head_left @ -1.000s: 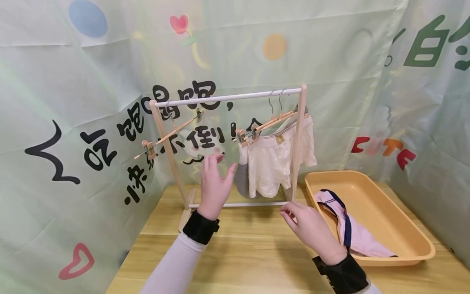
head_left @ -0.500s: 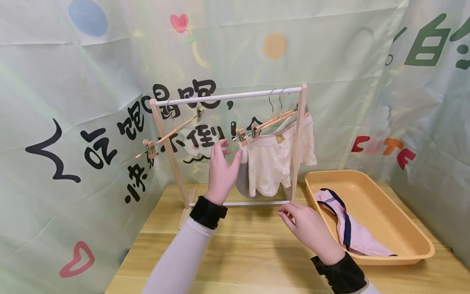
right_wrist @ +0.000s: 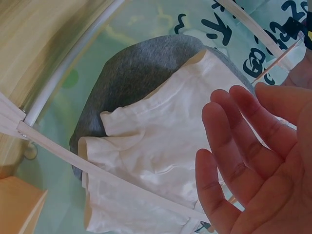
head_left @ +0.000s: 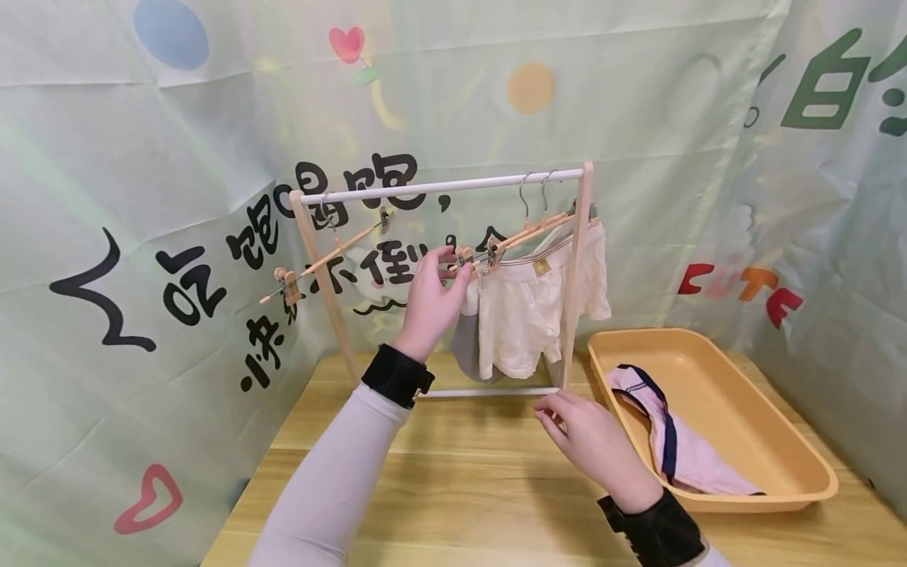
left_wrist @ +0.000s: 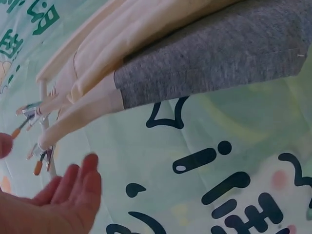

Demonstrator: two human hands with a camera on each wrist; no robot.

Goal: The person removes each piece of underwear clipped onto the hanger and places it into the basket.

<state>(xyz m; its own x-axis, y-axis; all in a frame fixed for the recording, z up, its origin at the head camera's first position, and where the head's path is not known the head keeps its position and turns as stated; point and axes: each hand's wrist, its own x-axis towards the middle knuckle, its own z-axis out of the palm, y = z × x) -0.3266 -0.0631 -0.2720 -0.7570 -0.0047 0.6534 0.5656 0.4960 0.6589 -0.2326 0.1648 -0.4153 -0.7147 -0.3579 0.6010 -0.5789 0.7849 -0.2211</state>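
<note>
Cream shorts hang by clips from a wooden hanger at the right end of a small clothes rack. Behind them hangs a grey and white garment on a second hanger. My left hand is raised at the near clip ends of these hangers. Its thumb and fingers are spread apart in the left wrist view, with the clips between them and no grip visible. Low in front of the rack's right post, my right hand has loosely bent fingers and holds nothing.
A bare clip hanger hangs at the rack's left end, jutting forward. On the wooden table, to the right, stands a yellow tray with a pink, navy-trimmed garment inside. Printed cloth walls surround the table.
My left hand has moved up and to the right, from the gap between the hangers to the near ends of the right-hand hangers. The right hand has stayed nearly still.
</note>
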